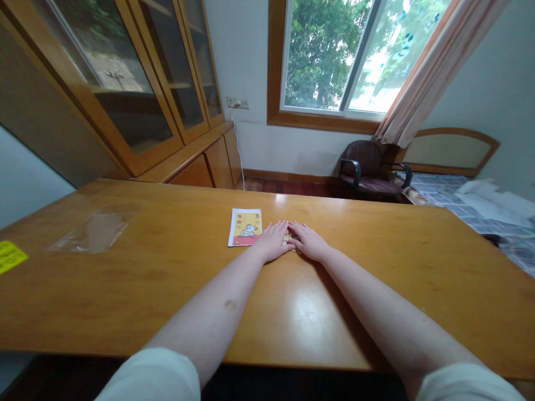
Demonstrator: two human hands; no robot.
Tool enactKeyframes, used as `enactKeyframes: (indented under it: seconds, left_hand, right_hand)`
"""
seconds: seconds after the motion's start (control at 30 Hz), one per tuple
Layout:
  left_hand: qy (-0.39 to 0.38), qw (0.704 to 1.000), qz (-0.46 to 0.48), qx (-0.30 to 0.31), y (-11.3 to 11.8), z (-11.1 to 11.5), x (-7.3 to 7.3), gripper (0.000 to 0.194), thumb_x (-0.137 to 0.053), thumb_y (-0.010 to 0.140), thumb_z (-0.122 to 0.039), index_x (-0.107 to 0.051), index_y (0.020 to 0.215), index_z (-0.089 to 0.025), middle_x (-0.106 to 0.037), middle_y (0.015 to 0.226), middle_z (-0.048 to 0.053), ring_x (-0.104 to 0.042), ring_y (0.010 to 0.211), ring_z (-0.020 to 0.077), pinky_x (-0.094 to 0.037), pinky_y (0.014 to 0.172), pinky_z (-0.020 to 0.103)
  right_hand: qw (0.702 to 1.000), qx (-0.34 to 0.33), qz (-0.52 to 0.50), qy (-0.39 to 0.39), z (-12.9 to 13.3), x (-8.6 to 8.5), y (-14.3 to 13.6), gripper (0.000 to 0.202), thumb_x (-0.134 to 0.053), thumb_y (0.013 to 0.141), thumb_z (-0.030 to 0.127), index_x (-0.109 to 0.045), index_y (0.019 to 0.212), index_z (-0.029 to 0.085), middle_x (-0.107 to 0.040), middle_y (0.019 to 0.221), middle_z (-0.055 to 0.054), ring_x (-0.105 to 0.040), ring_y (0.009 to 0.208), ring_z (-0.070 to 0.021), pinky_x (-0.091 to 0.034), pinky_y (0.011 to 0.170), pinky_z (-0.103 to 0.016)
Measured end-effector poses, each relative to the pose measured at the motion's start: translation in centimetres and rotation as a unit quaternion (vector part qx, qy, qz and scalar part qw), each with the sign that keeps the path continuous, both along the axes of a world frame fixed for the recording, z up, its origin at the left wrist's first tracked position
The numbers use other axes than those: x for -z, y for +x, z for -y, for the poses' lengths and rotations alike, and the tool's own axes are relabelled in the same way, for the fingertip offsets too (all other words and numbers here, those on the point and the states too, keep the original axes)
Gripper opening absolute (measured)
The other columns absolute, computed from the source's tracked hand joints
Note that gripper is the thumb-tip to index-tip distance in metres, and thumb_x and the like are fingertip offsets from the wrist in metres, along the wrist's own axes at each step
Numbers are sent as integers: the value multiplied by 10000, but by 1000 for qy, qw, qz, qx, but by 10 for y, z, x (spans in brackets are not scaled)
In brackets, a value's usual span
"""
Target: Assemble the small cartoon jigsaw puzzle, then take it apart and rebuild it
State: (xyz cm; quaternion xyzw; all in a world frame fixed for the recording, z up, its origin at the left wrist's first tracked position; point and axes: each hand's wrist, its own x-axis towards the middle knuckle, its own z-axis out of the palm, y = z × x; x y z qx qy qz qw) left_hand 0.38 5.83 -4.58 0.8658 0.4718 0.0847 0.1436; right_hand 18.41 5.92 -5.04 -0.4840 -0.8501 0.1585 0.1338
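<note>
My left hand (273, 241) lies with its fingers stretched forward, beside a cluster of small colourful pieces (287, 238) on the table. From the other side my right hand (308, 241) rests over the same cluster, fingers extended. The fingertips of both hands come close together at the front, and the palms hide most of the pieces, so their exact kind cannot be made out. Just left of my left hand is a picture card (246, 225) with a yellow and red cartoon of a white animal; its lower right corner meets the hand.
A clear plastic bag (100, 229) lies flat at the left of the wooden table (188, 301). A yellow label (11, 256) shows at the left edge. Beyond the table stand a glass-fronted cabinet (175, 133), an office chair (368, 167) and a bed (443, 192).
</note>
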Motion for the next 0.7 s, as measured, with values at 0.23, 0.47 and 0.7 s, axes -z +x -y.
enactKeyframes:
  seconds: [0.23,0.47,0.7]
  left_hand:
    - [18,997,66,-28,-4,1,-9,661,-424,928,-498,-351,1445,-92,-419,1469,169,-396,1352,268,-302,1114,387]
    - [94,988,78,-92,-17,-10,-12,318,-445,915,-219,-667,1136,-166,-680,1113,95,-603,1065,230,-449,958,357]
    - [91,990,72,-81,-17,-10,-14,300,-487,876,-181,-714,1070,-218,-690,1049,57,-605,1003,218,-466,920,353]
  right_hand:
    - [973,66,-211,-68,7,2,11,358,-525,882,283,-619,1217,197,-647,1239,-100,-603,1132,-232,-444,1008,-416]
    - [971,191,-142,30,0,-3,23,222,-520,872,228,-710,972,169,-718,987,-94,-639,989,-225,-475,912,-368]
    - [987,102,-97,74,1,-4,17,238,-555,874,224,-715,1049,209,-708,1074,-65,-601,1038,-219,-430,957,-350]
